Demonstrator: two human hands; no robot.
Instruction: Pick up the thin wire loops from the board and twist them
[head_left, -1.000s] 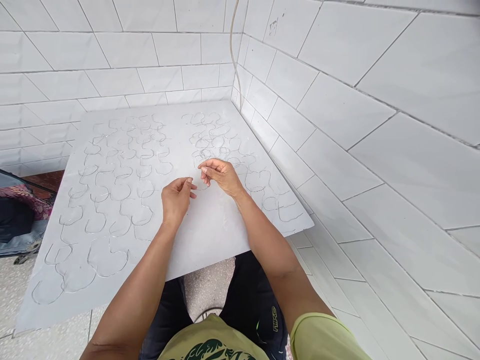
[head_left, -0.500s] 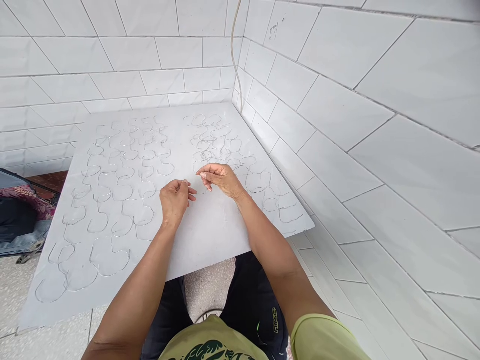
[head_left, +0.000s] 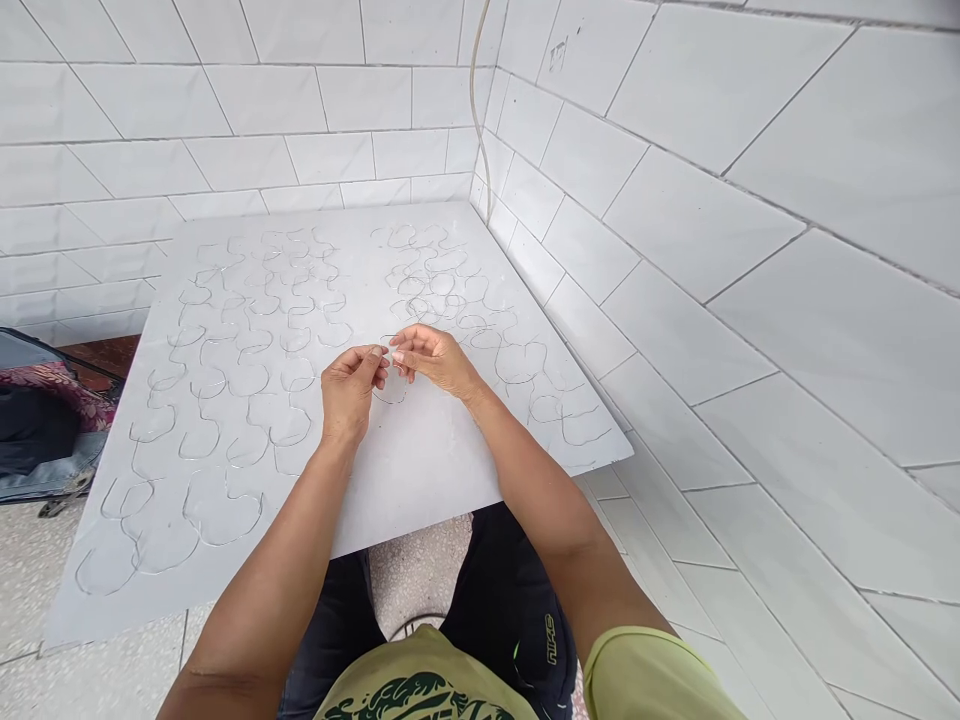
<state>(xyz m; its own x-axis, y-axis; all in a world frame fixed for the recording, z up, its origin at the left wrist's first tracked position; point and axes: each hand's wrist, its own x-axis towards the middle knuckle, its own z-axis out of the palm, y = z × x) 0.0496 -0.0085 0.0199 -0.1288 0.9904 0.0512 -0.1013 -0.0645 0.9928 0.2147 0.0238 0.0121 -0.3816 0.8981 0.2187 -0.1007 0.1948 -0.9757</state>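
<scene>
Head view: a person sits at the near edge of a white table [head_left: 420, 480] that is pushed into a tiled corner.
Left hand: the left hand [head_left: 349, 390] is curled, thumb and forefinger pinched on one end of a thin wire piece [head_left: 391, 400].
Right hand: the right hand [head_left: 435, 358] pinches the other end, fingertips almost meeting the left's.
Wire piece: it is held over the middle of the table, its loop hanging just below the fingertips.
Why so held: a fingertip pinch seems to suit wire this fine; a full fist would hide it.
Laid out: bent wire shapes [head_left: 225, 400] lie flat in rows from the far edge to the near left corner, mostly apart, probably so they don't tangle.
Open room: a bare patch runs along the near edge, under the forearms.
Edges: the tiled wall [head_left: 712, 250] hugs the right edge; a cable [head_left: 480, 120] hangs at the far right corner.
Beyond: a bag [head_left: 45, 430] sits off the left edge.
</scene>
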